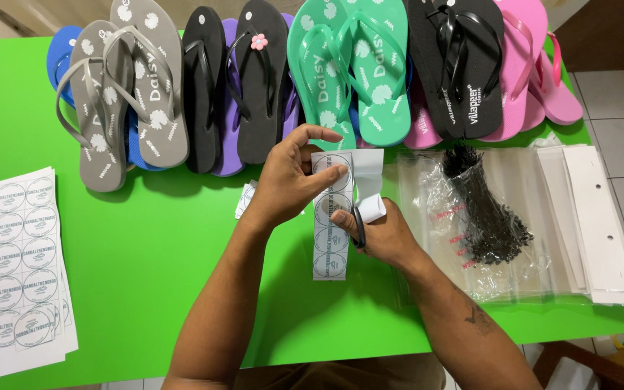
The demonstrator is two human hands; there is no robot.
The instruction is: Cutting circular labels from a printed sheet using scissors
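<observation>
Green tabletop [146, 274], head view. Far left, 9 o'clock: stack of printed round-sticker sheets [12, 263], lying flat, overhanging the near edge. Along the back, 10 to 2 o'clock: row of flip-flops, overlapping: grey pair [128, 87], black-and-purple pairs [236, 79], teal pair [355, 68], black pair [464, 65], pink pair [532, 61].

Centre: left hand [290, 177] pinches the upper part of a narrow sticker strip [331, 217], thumb and fingers grasping it, strip hanging toward 6 o'clock. Right hand [384, 235] is clenched through the black handles of scissors [359, 224], just beside the strip's right edge; blades mostly hidden behind paper.

Right, 3 o'clock: clear plastic bags [435, 209] carrying a heap of black tag fasteners [485, 213]. Far right: white card strips [601, 217], stacked.
</observation>
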